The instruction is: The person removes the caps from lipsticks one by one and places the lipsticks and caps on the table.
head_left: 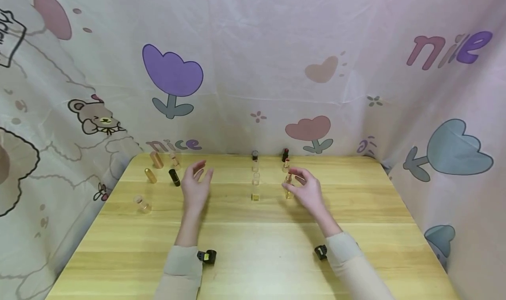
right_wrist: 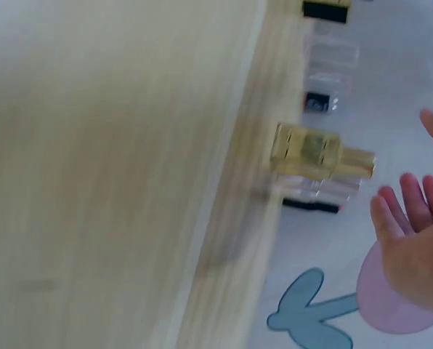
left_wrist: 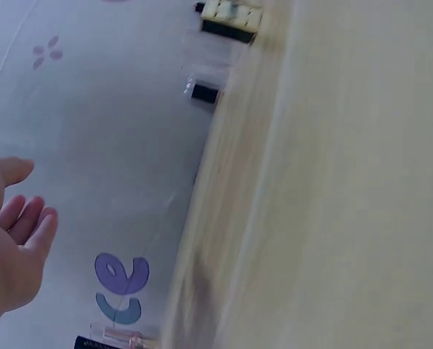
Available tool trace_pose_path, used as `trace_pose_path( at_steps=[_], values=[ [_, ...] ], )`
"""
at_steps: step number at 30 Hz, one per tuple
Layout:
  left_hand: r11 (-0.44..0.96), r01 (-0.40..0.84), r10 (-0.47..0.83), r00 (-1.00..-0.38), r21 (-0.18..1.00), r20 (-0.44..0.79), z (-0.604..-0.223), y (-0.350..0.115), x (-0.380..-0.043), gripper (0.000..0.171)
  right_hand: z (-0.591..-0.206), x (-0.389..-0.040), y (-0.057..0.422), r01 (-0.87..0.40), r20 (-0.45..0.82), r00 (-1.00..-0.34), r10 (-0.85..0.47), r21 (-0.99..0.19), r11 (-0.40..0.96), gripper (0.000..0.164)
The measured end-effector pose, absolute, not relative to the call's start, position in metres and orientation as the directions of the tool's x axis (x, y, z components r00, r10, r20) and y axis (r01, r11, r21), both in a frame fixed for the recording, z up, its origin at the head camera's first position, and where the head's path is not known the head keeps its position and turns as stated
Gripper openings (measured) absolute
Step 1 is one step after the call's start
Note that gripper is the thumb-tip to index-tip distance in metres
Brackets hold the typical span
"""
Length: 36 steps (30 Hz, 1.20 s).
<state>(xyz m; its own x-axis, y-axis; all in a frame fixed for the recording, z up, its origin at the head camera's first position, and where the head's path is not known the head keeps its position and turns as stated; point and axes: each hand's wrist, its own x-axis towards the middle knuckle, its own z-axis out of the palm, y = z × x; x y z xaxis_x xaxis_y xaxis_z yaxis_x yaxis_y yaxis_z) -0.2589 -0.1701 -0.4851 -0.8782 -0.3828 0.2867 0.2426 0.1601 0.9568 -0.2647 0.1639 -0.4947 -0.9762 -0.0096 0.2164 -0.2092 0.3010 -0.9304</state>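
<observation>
My right hand [head_left: 306, 190] hovers beside a row of uncapped lipsticks, thumb and fingers spread. In the right wrist view a gold lipstick [right_wrist: 311, 154] stands upright on the table, apart from the fingertips. Behind it in the row are a lipstick with a red bullet [head_left: 286, 164] and a black lipstick [head_left: 285, 155]. My left hand [head_left: 195, 190] is raised with loosely bent fingers and holds nothing. Nearest to it stands a black lipstick tube [head_left: 174, 177]. Between the hands is a column of caps: a gold cap [head_left: 255, 197], clear caps [head_left: 256, 178] and a black-topped one [head_left: 254, 155].
Toward the left stand a copper-coloured tube [head_left: 156, 160], a clear pinkish tube [head_left: 175, 161], a gold tube [head_left: 150, 175] and a clear tube [head_left: 142, 204]. The wooden table [head_left: 253, 256] meets a printed cloth [head_left: 245, 71] at its back and sides.
</observation>
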Motion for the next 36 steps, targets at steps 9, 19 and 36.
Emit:
trace_pose_path(
  at_steps=[9, 19, 36],
  values=[
    [0.292, 0.354, -0.611, -0.645, 0.888, 0.458, -0.487, -0.198, -0.267, 0.047, -0.483, -0.260, 0.126, -0.319, 0.331, -0.943, 0.026, -0.924, 0.211, 0.059],
    [0.279, 0.110, -0.689, -0.669, 0.954, 0.278, -0.495, -0.222, -0.272, 0.058, -0.474, -0.270, 0.083, -0.353, 0.350, -0.935, -0.048, -0.913, 0.207, 0.056],
    [0.114, -0.041, -0.652, -0.757, 0.993, 0.044, -0.514, -0.237, -0.276, 0.049, -0.476, -0.282, 0.034, -0.367, 0.285, -0.920, -0.270, -0.869, 0.333, 0.065]
  ],
)
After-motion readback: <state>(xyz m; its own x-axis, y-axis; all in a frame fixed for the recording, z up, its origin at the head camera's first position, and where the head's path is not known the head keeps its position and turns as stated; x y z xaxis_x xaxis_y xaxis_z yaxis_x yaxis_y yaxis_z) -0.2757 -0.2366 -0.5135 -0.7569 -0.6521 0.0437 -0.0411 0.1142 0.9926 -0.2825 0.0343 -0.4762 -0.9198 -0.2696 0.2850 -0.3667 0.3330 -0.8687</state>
